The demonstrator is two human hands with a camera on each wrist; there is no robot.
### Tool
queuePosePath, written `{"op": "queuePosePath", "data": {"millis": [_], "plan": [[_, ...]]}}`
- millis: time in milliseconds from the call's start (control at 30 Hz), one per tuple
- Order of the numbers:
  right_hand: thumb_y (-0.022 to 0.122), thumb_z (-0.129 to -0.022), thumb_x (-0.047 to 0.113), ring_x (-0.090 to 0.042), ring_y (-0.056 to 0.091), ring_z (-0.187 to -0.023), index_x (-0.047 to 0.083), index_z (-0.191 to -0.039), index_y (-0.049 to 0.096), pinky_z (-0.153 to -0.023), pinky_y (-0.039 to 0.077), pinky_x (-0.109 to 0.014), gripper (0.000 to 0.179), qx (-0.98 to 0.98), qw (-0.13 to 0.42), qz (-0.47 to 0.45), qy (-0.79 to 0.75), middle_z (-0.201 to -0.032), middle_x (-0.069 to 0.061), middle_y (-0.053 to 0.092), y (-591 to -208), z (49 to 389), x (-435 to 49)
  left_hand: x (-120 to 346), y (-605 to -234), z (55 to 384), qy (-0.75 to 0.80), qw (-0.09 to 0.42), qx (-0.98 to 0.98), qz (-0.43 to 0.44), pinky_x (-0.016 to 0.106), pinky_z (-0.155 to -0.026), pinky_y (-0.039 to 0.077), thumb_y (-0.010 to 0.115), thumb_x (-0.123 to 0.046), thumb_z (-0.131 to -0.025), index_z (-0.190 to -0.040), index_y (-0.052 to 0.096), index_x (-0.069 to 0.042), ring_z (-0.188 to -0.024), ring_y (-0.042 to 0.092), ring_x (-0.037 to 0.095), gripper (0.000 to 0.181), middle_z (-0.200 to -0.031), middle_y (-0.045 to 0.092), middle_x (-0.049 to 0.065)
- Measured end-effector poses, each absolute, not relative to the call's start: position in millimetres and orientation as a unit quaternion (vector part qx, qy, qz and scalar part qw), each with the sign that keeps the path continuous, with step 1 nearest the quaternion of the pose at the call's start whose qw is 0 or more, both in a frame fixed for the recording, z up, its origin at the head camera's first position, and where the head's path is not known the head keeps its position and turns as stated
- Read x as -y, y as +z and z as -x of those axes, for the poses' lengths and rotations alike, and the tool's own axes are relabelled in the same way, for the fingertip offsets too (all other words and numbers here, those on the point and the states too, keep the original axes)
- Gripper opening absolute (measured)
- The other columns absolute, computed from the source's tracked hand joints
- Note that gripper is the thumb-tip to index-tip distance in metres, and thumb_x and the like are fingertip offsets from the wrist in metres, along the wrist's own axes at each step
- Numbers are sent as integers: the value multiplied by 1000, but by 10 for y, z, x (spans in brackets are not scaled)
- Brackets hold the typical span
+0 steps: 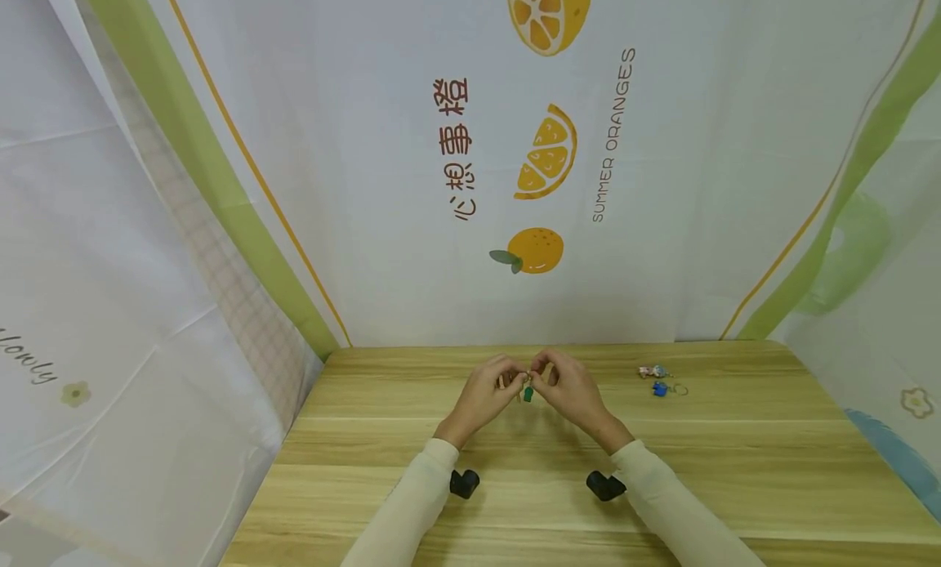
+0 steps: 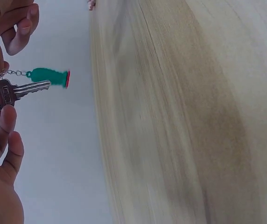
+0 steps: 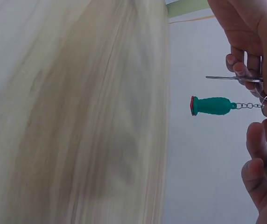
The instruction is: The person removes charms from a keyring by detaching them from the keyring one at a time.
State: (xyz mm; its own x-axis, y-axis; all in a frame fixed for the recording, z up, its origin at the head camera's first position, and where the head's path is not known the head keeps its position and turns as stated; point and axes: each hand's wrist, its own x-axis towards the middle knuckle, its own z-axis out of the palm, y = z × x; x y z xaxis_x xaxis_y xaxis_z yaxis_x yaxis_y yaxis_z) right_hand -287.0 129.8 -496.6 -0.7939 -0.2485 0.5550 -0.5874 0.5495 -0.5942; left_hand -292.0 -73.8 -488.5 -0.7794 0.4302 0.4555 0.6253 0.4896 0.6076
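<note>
In the head view both hands meet above the table's far part. My left hand holds a silver key near its bow, and the blade hangs down. My right hand pinches the small split ring of a keychain, fingertips close against the left ones. From that ring a green charm with a red end dangles on a short metal chain, beside the key. Fingers partly cover the ring, so whether the key is threaded on it cannot be told.
On the wooden table, to the right of the hands, lie a blue keychain charm with a ring and a small multicoloured figure charm. A white cloth with orange prints hangs behind the table's far edge.
</note>
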Motion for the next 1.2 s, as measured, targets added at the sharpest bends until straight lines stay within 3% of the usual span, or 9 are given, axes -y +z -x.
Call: {"op": "queuePosePath", "data": {"millis": [167, 767, 1200], "plan": [[76, -94, 3, 3, 49, -61, 15, -96, 67, -54, 44, -21, 16, 852, 245, -266, 377, -89, 2, 66, -4983, 2881, -1296, 738, -4885, 2912, -399, 118, 854, 313, 23, -72, 54, 66, -17, -107, -111, 77, -13, -82, 61, 8, 13, -100, 73, 0], [78, -85, 1, 1, 49, -61, 19, -90, 63, -52, 41, -17, 23, 853, 296, -304, 303, -81, 6, 63, -5044, 2888, -1315, 734, -4888, 2896, -380, 113, 858, 327, 21, -73, 54, 67, -15, -106, -104, 77, -12, -82, 62, 8, 10, -101, 74, 2], [75, -85, -1, 2, 50, -62, 15, -91, 63, -53, 41, -16, 21, 851, 286, -314, 309, -82, 5, 62, -5012, 2885, -1324, 732, -4892, 2897, -367, 119, 871, 303, 21, -70, 49, 66, -19, -107, -106, 78, -15, -81, 57, 7, 13, -98, 72, -2]]}}
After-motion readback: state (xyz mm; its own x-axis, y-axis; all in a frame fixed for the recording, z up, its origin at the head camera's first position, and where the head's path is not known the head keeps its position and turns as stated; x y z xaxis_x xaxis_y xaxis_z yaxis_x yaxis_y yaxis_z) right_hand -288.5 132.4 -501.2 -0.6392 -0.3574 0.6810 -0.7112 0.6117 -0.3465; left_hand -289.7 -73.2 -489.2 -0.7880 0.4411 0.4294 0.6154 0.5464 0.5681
